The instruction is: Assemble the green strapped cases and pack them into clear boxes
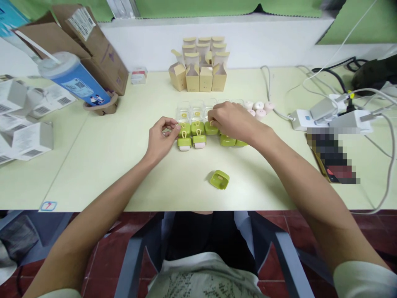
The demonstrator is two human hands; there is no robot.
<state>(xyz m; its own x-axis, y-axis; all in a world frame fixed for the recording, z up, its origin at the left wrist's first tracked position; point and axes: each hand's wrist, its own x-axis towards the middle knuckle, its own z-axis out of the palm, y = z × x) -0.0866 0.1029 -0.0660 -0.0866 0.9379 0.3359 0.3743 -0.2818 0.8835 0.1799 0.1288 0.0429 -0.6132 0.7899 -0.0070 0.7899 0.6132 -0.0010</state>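
Two rows of small green cases with yellow loops stand on the table, among them a front case (199, 140) with a pale lower part. My left hand (161, 138) has its thumb and forefinger curled close together at the left edge of a back-row green case (185, 127). My right hand (231, 120) reaches over the row, fingers pinched at another green case (211, 128); its fingertips are partly hidden. Nearer me lies a loose green cover (220, 179), hollow side showing. Clear plastic trays (197, 111) sit behind the cases.
Pale pink round pieces (259, 112) lie right of the trays. Open yellow cartons (192, 78) stand by the wall. White boxes (32, 140), a blue cup (80, 78) and a cardboard box (105, 62) are at left. A power strip (302, 120), cables and a pixelated phone-like object (333, 159) occupy the right.
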